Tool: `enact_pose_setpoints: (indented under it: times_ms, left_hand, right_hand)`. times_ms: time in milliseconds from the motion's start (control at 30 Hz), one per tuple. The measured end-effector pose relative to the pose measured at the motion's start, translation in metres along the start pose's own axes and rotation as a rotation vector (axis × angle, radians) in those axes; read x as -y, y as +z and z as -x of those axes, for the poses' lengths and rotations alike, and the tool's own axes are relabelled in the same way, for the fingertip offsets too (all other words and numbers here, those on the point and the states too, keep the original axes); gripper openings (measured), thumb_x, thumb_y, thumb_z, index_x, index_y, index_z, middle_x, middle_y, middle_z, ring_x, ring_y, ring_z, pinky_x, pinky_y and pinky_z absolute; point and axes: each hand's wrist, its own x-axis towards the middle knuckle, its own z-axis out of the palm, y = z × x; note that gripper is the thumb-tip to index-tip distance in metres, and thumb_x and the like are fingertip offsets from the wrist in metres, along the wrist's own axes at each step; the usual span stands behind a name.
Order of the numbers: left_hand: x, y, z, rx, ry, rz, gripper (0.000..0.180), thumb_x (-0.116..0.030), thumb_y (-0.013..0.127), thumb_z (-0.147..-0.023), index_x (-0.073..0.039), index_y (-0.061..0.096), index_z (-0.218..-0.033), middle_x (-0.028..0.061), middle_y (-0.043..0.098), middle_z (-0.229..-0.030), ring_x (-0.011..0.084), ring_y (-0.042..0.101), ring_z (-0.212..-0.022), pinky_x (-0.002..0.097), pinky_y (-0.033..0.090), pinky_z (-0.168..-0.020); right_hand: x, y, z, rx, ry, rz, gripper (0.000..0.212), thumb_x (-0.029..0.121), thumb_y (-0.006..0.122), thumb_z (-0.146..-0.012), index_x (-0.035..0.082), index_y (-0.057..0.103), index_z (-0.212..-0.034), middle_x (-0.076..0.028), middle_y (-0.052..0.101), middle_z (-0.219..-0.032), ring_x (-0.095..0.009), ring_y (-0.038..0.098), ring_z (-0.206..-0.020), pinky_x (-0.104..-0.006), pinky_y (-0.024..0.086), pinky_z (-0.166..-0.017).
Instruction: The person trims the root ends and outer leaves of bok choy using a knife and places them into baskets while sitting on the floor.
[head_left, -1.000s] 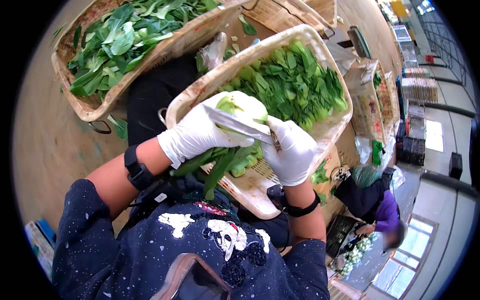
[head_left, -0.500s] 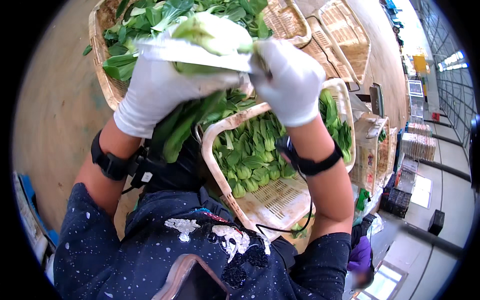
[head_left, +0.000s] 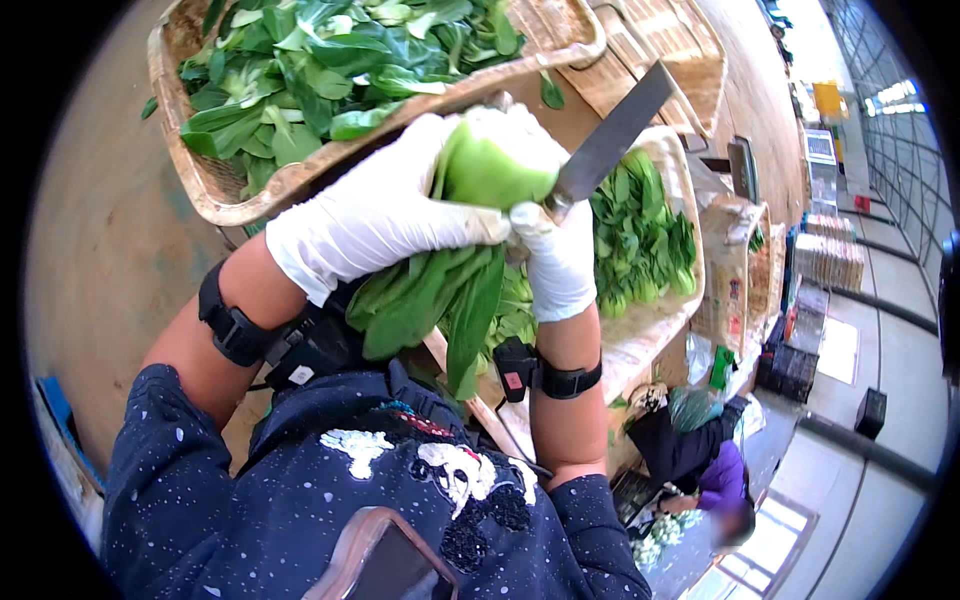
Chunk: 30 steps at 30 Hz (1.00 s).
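Observation:
A head of bok choy (head_left: 490, 175) is gripped in my white-gloved left hand (head_left: 385, 205). Its pale base points up and away, and its dark green leaves hang down below my wrist. My gloved right hand (head_left: 560, 262) is closed around a knife (head_left: 615, 135); most of the handle is hidden in the fingers. The grey blade slants up to the right, away from the bok choy, with its lower end close beside the stalks. My right thumb is at the edge of the bok choy.
Beyond my hands, a worn plastic crate (head_left: 210, 205) holds loose green leaves. To the right, another crate (head_left: 690, 205) contains rows of bok choy heads. More crates (head_left: 700, 60) stand at the far right. A person in purple (head_left: 722, 480) works at the lower right.
Both hands have come nearer to me with the bok choy. The right hand's blurred motion has stopped, and the knife blade now points up to the right, apart from the bok choy's base.

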Motion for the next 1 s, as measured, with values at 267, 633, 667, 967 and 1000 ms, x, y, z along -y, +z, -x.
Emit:
enact_pose_setpoints:
  times_ms: [267, 633, 667, 967, 1000]
  left_hand:
    - [0.013, 0.039, -0.018, 0.25, -0.534, 0.426, 0.027, -0.025, 0.061, -0.087, -0.002, 0.063, -0.101, 0.0063, 0.064, -0.086, 0.0135, 0.062, -0.078, 0.0269, 0.05, -0.074]
    - [0.029, 0.16, -0.006, 0.275, 0.3, -0.438, 0.049, -0.016, 0.072, -0.073, -0.009, 0.053, -0.118, 0.0088, 0.052, -0.115, 0.0225, 0.054, -0.102, 0.0327, 0.045, -0.087]
    - [0.033, 0.178, 0.004, 0.373, 0.189, -0.411, 0.049, -0.012, 0.072, -0.072, -0.01, 0.054, -0.117, 0.0093, 0.051, -0.114, 0.0232, 0.053, -0.102, 0.0327, 0.045, -0.087]
    - [0.036, 0.197, -0.048, 0.674, 0.103, -0.314, 0.027, -0.004, 0.055, -0.074, -0.006, 0.06, -0.101, 0.0029, 0.061, -0.09, 0.0091, 0.057, -0.08, 0.0249, 0.048, -0.072]
    - [0.035, 0.174, -0.066, 0.522, 0.069, -0.397, 0.025, -0.004, 0.055, -0.077, -0.006, 0.06, -0.101, 0.0003, 0.059, -0.089, 0.007, 0.055, -0.082, 0.0235, 0.047, -0.072]
  right_hand:
    - [-0.011, -0.08, 0.116, -0.218, 0.329, -0.662, 0.068, 0.049, 0.056, -0.085, 0.005, 0.039, -0.133, -0.014, 0.05, -0.128, -0.023, 0.055, -0.108, -0.0366, 0.045, -0.094]
    - [-0.007, -0.121, 0.174, -0.538, -0.062, 0.14, 0.057, 0.0, 0.072, -0.071, 0.003, 0.045, -0.12, -0.007, 0.056, -0.109, -0.016, 0.055, -0.098, -0.0299, 0.045, -0.088]
    - [-0.007, -0.124, 0.18, -0.524, -0.057, 0.178, 0.057, 0.001, 0.073, -0.071, 0.003, 0.045, -0.12, -0.007, 0.056, -0.11, -0.016, 0.055, -0.098, -0.0294, 0.045, -0.088]
    - [0.046, -0.22, 0.309, -0.584, 0.216, 0.381, 0.059, 0.022, 0.078, -0.068, -0.001, 0.052, -0.116, -0.008, 0.059, -0.108, -0.016, 0.057, -0.099, -0.0304, 0.045, -0.088]
    - [0.056, -0.237, 0.314, -0.634, 0.178, 0.395, 0.055, 0.024, 0.074, -0.072, -0.001, 0.053, -0.115, -0.008, 0.061, -0.105, -0.016, 0.058, -0.094, -0.0305, 0.048, -0.083]
